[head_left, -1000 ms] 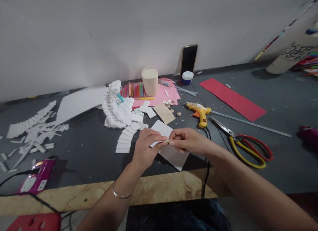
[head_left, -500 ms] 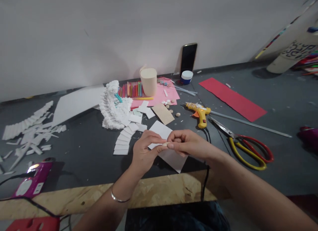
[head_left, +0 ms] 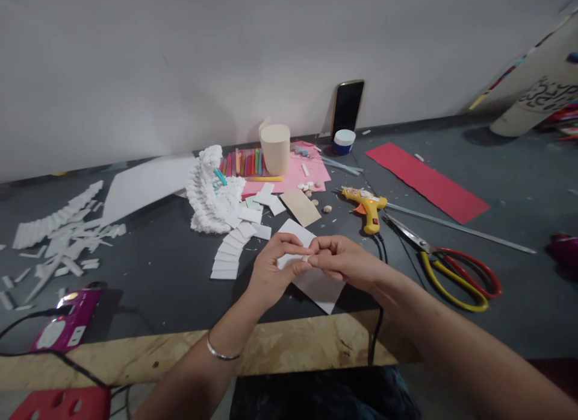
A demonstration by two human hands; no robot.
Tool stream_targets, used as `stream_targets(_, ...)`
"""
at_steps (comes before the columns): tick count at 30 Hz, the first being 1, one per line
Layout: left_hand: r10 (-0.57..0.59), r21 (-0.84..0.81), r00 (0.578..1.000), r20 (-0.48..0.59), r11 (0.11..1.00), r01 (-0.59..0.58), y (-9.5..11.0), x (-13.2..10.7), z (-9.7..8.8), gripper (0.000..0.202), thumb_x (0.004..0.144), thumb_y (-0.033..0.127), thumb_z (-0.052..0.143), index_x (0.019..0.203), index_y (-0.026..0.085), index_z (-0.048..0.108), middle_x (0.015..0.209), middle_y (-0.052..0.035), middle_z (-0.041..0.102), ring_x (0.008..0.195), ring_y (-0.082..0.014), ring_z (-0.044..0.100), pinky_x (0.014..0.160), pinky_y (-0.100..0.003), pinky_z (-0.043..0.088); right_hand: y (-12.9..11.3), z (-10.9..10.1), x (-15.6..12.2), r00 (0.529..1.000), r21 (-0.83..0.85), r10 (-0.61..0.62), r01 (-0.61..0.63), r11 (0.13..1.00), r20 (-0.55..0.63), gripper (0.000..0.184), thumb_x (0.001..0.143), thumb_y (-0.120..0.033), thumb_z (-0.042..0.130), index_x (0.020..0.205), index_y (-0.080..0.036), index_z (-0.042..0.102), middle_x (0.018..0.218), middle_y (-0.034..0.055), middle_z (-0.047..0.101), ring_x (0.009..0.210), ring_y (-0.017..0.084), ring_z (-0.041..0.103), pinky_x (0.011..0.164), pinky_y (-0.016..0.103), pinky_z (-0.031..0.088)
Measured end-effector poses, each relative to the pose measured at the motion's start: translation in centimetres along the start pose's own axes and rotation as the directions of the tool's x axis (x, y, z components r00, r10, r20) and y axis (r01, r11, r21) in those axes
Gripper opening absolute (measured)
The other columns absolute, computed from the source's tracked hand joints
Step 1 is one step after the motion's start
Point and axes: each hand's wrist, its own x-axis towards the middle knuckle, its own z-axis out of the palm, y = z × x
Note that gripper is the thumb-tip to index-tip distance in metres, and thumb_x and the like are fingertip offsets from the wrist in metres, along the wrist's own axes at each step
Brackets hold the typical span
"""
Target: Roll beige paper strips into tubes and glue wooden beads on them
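A small cream-coloured piece (head_left: 306, 259) is pinched between the fingertips of my left hand (head_left: 275, 269) and my right hand (head_left: 345, 260), which meet over a sheet of white paper (head_left: 323, 290). Fingers cover most of the piece, so its exact kind cannot be made out. Just beyond lie a tan card (head_left: 301, 207) and several small shell-like beige bits (head_left: 327, 209). Left of my hands, white rectangles (head_left: 226, 254) overlap in a curve, leading to a bumpy white structure (head_left: 203, 194).
A yellow glue gun (head_left: 371, 209) and large scissors (head_left: 433, 251) lie to the right, before a red paper strip (head_left: 427, 182). A cream cup (head_left: 276, 149), a blue-white jar (head_left: 344, 141) and a phone (head_left: 347, 109) stand behind. White scraps (head_left: 63, 251) and a purple power strip (head_left: 67, 320) lie left.
My fingertips have shifted slightly around the small cream piece, which now shows less between them. The whole view has moved a little; the things on the table stay put.
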Motion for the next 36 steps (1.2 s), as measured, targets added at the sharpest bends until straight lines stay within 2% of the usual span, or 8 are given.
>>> stream_targets(3, 0.122, 0.262, 0.992, 0.043, 0.956, -0.129, 0.4, 0.1, -0.7, 0.023, 0.081, 0.033, 0.070, 0.102, 0.025, 0.071, 0.101, -0.0063, 0.062, 0.095, -0.0187, 0.059, 0.085, -0.035, 0.046, -0.6, -0.1, -0.2, 0.997, -0.167, 0.003, -0.016, 0.986, -0.078, 0.026, 0.079, -0.042, 0.067, 0.074, -0.018, 0.059, 0.043, -0.0085, 0.043, 0.039, 0.006, 0.033, 0.042, 0.021, 0.018)
stream_targets(6, 0.227, 0.496, 0.965, 0.130, 0.828, -0.261, 0.5, 0.1, -1.0, 0.023, 0.085, 0.031, 0.066, 0.107, 0.027, 0.070, 0.099, -0.0050, 0.066, 0.096, -0.0196, 0.058, 0.086, -0.036, 0.042, -0.8, -0.1, -0.3, 0.992, -0.306, -0.016, -0.022, 0.952, -0.122, 0.024, 0.079, -0.041, 0.066, 0.073, -0.019, 0.059, 0.045, -0.0074, 0.045, 0.041, 0.007, 0.037, 0.043, 0.021, 0.023)
stream_targets(12, 0.320, 0.648, 0.924, 0.209, 0.662, -0.376, 0.5, 0.0, -0.9, 0.015, 0.089, 0.029, 0.060, 0.100, 0.025, 0.071, 0.089, -0.0022, 0.070, 0.088, -0.0180, 0.059, 0.086, -0.036, 0.037, -0.2, -0.2, -0.1, 0.994, -0.341, -0.017, -0.022, 0.940, -0.110, 0.022, 0.078, -0.040, 0.066, 0.074, -0.019, 0.058, 0.047, -0.0072, 0.047, 0.042, 0.007, 0.039, 0.043, 0.020, 0.027)
stream_targets(15, 0.341, 0.627, 0.923, 0.176, 0.684, -0.373, 0.7, 0.1, -0.9, 0.011, 0.087, 0.027, 0.063, 0.095, 0.024, 0.071, 0.085, -0.0012, 0.071, 0.085, -0.0171, 0.060, 0.083, -0.036, 0.038, -0.4, -0.4, -0.2, 0.997, -0.346, -0.017, -0.009, 0.938, -0.070, 0.024, 0.079, -0.042, 0.066, 0.077, -0.019, 0.061, 0.047, -0.0060, 0.050, 0.044, 0.007, 0.040, 0.044, 0.020, 0.027)
stream_targets(19, 0.269, 0.517, 0.963, 0.033, 0.819, -0.246, 0.6, 0.3, -1.0, 0.013, 0.084, 0.035, 0.067, 0.090, 0.025, 0.073, 0.082, -0.0022, 0.071, 0.083, -0.0175, 0.062, 0.079, -0.035, 0.042, -0.9, -0.7, -0.4, 0.999, -0.302, 0.029, -0.032, 0.953, -0.016, 0.034, 0.081, -0.052, 0.064, 0.078, -0.018, 0.060, 0.049, -0.0050, 0.053, 0.043, 0.007, 0.037, 0.045, 0.021, 0.025)
stream_targets(25, 0.126, 0.276, 0.991, -0.047, 0.955, -0.108, 0.7, 0.5, -0.8, 0.019, 0.078, 0.040, 0.072, 0.082, 0.022, 0.074, 0.078, -0.0044, 0.071, 0.077, -0.0173, 0.063, 0.071, -0.032, 0.049, -1.1, -0.7, -0.4, 0.999, -0.112, 0.038, -0.034, 0.993, 0.034, 0.036, 0.076, -0.053, 0.069, 0.078, -0.019, 0.058, 0.049, -0.0094, 0.036, 0.044, 0.006, 0.026, 0.044, 0.022, 0.016)
stream_targets(32, 0.227, 0.392, 0.974, 0.013, 0.895, -0.214, 0.9, 0.4, -1.3, 0.012, 0.081, 0.034, 0.070, 0.086, 0.024, 0.073, 0.080, -0.0029, 0.070, 0.080, -0.0166, 0.062, 0.075, -0.033, 0.047, -1.2, -0.3, -0.5, 0.998, -0.298, 0.013, -0.029, 0.954, -0.057, 0.037, 0.077, -0.056, 0.065, 0.087, -0.020, 0.065, 0.056, -0.0065, 0.039, 0.050, 0.008, 0.028, 0.047, 0.023, 0.019)
stream_targets(36, 0.292, 0.470, 0.955, 0.045, 0.838, -0.278, 0.8, 0.5, -1.8, 0.008, 0.083, 0.028, 0.069, 0.089, 0.024, 0.072, 0.081, -0.0022, 0.071, 0.082, -0.0166, 0.061, 0.077, -0.034, 0.044, -0.6, -0.2, -0.5, 0.980, -0.471, -0.144, 0.065, 0.880, -0.135, 0.037, 0.079, -0.052, 0.065, 0.100, -0.022, 0.061, 0.054, -0.0079, 0.035, 0.051, 0.009, 0.031, 0.049, 0.023, 0.021)
